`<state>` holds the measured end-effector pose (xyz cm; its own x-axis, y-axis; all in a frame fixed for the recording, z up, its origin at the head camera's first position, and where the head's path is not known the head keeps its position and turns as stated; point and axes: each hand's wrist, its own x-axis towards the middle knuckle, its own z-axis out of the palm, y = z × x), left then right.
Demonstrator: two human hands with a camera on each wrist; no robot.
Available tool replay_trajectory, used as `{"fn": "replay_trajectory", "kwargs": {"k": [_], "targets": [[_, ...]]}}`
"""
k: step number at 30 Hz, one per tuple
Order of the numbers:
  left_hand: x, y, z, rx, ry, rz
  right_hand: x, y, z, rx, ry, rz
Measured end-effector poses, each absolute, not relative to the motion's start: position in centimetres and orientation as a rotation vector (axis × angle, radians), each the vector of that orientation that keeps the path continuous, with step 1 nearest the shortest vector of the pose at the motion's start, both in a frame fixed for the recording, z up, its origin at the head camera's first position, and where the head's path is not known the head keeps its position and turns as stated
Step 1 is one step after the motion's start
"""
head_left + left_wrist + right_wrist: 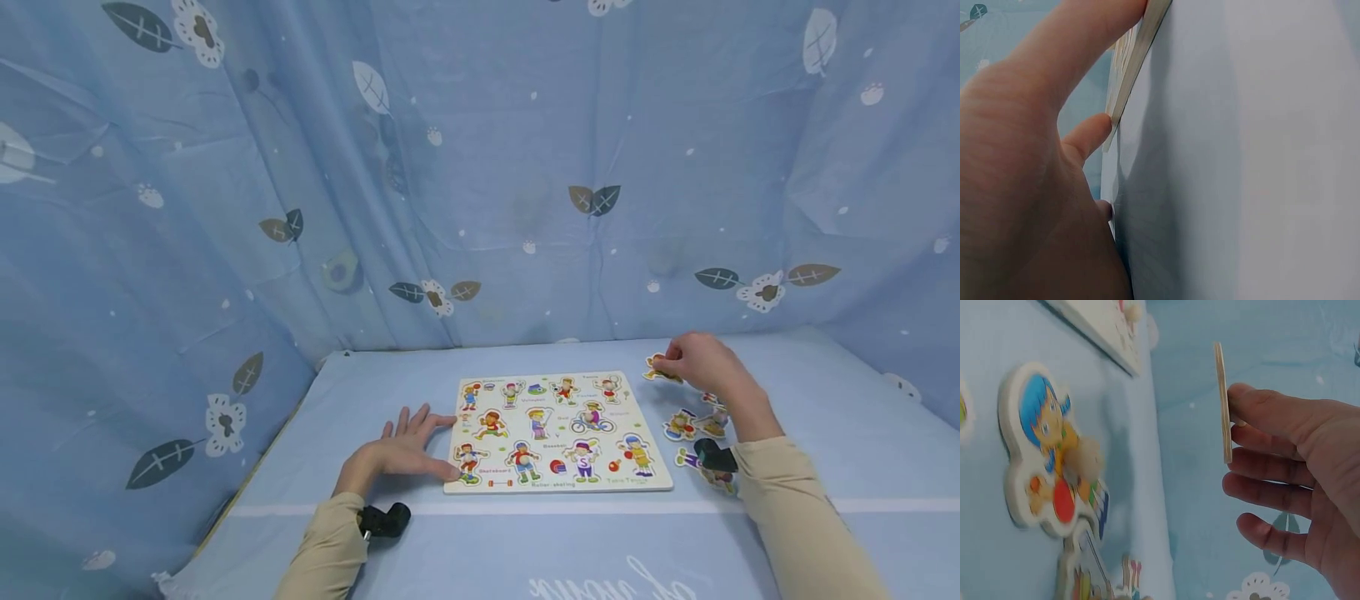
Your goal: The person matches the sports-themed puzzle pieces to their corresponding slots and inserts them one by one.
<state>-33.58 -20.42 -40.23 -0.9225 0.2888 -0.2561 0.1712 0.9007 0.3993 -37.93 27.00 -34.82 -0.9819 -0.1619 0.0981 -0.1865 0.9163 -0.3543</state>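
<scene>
Left hand (397,454) lies flat, steadying the puzzle board (555,433); right hand (701,362) pinches 1 figure piece (1223,403) by its edge, best kept level over its cut-out.

We see soft, even, bluish light with only faint shadows and no glare. The head view is sharp but bends the curtain (225,208) outward at its edges. In the left wrist view the hand (1029,175) is close and soft, casting a dim shadow. The right wrist view is slightly blurred on the puzzle piece (1047,450).
</scene>
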Motion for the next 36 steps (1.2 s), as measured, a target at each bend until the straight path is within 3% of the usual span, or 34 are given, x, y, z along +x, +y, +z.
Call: {"fn": "replay_trajectory", "kwargs": {"k": [13, 30, 36], "targets": [[-33.2, -20.4, -40.5, 0.334, 2.747, 0.546, -39.2, 20.7, -35.7, 0.438, -3.012, 0.512], [-33.4, -20.6, -40.5, 0.329, 2.761, 0.527, -39.2, 7.5, -37.3, 0.860, -2.920, 0.218], [-33.4, -20.4, -40.3, 0.343, 2.753, 0.513, -38.5, 4.7, -37.4, 0.893, -2.924, 0.194]]}}
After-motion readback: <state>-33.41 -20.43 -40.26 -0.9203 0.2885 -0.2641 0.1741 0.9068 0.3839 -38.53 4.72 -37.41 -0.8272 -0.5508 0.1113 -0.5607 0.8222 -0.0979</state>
